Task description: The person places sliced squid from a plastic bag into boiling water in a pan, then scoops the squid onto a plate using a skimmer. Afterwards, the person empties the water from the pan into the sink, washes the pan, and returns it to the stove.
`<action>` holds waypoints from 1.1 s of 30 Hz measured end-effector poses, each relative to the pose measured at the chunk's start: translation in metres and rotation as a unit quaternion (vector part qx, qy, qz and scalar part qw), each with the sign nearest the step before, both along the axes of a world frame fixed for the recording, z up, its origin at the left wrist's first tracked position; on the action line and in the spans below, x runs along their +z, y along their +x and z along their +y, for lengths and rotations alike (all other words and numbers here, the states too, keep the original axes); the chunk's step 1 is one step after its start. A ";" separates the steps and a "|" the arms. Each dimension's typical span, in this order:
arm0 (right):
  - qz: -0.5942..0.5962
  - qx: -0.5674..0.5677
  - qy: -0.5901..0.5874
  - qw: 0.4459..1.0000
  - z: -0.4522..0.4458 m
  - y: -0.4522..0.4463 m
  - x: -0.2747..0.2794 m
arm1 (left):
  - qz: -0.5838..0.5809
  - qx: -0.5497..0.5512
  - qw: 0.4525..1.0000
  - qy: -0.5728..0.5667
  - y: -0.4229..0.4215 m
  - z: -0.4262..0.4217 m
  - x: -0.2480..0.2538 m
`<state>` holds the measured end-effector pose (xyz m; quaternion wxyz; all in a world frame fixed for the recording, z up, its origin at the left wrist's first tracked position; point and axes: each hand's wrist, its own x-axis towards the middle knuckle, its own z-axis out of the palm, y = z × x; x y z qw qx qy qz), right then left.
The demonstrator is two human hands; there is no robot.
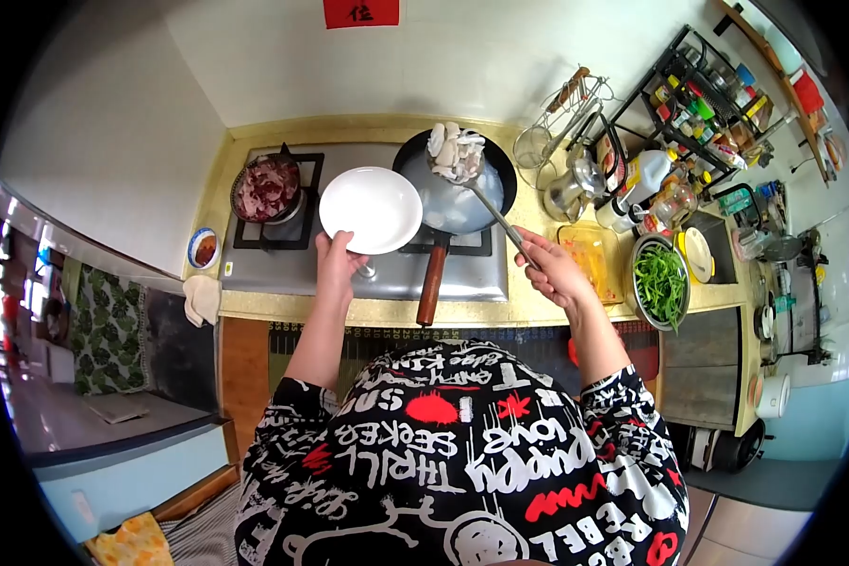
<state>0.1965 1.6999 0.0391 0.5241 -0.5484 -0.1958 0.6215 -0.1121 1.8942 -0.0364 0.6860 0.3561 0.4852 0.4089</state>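
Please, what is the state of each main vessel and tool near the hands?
White dish: empty, held in left hand
Metal ladle: loaded with pale pieces, held in right hand
Wok: holding cloudy liquid
Left pan: filled with red meat
Metal bowl: full of green leaves

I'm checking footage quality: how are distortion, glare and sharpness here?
Head view: fisheye distortion bows the counter and leaves black corners; head view: the plate is bright with little surface detail, the stove softly shiny; head view: left hand and right hand look fairly sharp, small items on the rack less clear.
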 end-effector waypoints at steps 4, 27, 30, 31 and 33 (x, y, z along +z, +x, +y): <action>-0.014 0.004 -0.013 1.000 0.000 0.006 -0.011 | 0.002 -0.003 1.000 0.006 0.004 0.000 0.003; -0.018 0.002 -0.018 1.000 -0.002 0.012 -0.016 | 0.010 0.003 1.000 0.012 0.008 0.010 0.016; -0.017 -0.011 -0.008 1.000 -0.005 0.011 -0.005 | 0.004 0.001 1.000 0.021 0.008 0.015 0.015; -0.020 -0.018 -0.004 1.000 -0.007 0.011 -0.003 | 0.002 0.001 1.000 0.025 0.007 0.015 0.014; -0.024 -0.016 -0.011 1.000 -0.006 0.015 -0.010 | 0.008 0.001 1.000 0.024 0.009 0.017 0.013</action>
